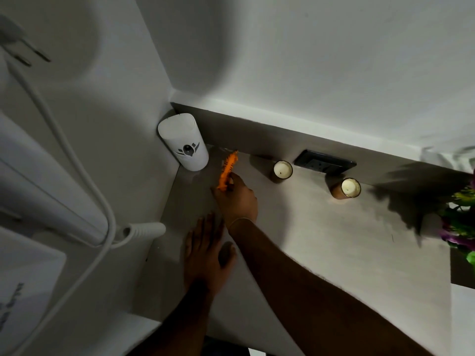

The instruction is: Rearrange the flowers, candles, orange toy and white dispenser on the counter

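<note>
An orange striped toy [227, 168] is held near the back left of the counter [321, 240], with my right hand [237, 199] shut on its lower end. The white dispenser [183, 143] stands in the back left corner, just left of the toy. My left hand [207, 255] lies flat on the counter with its fingers spread, holding nothing. Two candles in amber glass stand along the back wall, one [282, 169] right of the toy and the other [350, 188] farther right. Purple and green flowers [461, 222] show at the right edge, partly cut off.
A dark wall socket [325, 162] is set in the backsplash between the candles. A white wall-mounted appliance [38, 176] with a coiled cord [144, 229] hangs on the left wall beside the counter. The counter's right end [451, 265] drops off below the flowers.
</note>
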